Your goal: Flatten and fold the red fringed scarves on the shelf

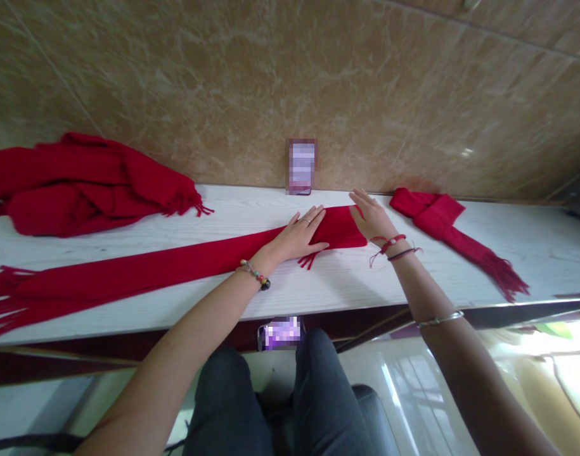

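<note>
A long red scarf (142,275) lies across the white wood-grain table (318,285), its fringed end spread out at the far left. Toward the right the scarf is folded back on itself, and a short tuft of fringe shows below my left hand (302,235). That hand rests flat on the folded part with its fingers spread. At the fold's right edge is my right hand (371,218), fingers stretched out and the palm side against the cloth. Neither hand grasps the fabric.
A heaped red scarf (85,187) lies at the back left. Another red scarf (435,218), loosely folded, is at the right. A phone (302,166) leans on the marble wall (223,95). A second phone-like screen (281,334) sits below the table's front edge, above my knees.
</note>
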### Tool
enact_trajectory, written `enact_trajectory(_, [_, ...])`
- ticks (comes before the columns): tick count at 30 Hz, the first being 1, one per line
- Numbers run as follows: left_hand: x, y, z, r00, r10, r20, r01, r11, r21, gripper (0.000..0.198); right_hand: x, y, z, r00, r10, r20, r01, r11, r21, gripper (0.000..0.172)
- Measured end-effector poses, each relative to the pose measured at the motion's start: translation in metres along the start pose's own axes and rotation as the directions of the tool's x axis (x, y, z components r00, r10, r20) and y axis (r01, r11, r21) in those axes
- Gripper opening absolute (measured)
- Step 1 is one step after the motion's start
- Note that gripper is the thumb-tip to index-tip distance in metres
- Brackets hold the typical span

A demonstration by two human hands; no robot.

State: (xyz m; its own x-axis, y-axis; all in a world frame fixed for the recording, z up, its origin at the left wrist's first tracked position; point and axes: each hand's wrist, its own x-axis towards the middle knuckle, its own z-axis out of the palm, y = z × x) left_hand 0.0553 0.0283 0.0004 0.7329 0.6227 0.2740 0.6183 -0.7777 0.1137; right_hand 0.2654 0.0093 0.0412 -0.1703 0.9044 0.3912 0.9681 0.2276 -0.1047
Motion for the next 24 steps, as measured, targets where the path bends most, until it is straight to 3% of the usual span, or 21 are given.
enact_trajectory(3, [0.0,-0.002,0.002,0.999,-0.001,0.04,0.001,1.0,-0.002,0.073,0.004,-0.016,0.012,0.987,-0.05,0.156,0.053,0.998,-0.015,0.048])
enact_trajectory(5, [-0.001,-0.003,0.003,0.997,0.006,0.073,-0.005,1.0,-0.009,0.07,0.001,-0.016,0.019,0.97,-0.014,0.244,0.026,0.999,-0.046,0.048])
enact_trajectory(7, [-0.002,-0.003,0.003,0.995,0.015,0.094,-0.013,1.0,-0.018,0.067,-0.005,-0.009,0.022,0.963,0.057,0.262,-0.04,0.997,-0.07,0.048])
enact_trajectory(14, [-0.002,-0.003,0.009,0.986,0.055,0.155,-0.051,0.998,-0.03,0.066,-0.03,0.037,0.014,0.942,0.269,0.2,-0.257,0.963,-0.087,0.052])
enact_trajectory(18, [-0.003,-0.003,0.009,0.981,0.072,0.182,-0.067,0.997,-0.031,0.07,-0.031,0.053,0.008,0.951,0.294,0.095,-0.282,0.952,-0.122,0.051])
enact_trajectory(22, [-0.003,-0.002,0.005,0.984,0.071,0.166,-0.063,0.997,-0.052,0.073,-0.02,0.034,-0.002,0.978,0.198,-0.06,-0.205,0.969,-0.14,0.049])
enact_trajectory(24, [-0.003,-0.003,0.004,0.986,0.049,0.161,-0.041,0.998,-0.053,0.074,-0.01,0.012,-0.004,0.992,0.11,-0.059,-0.118,0.982,-0.145,0.047])
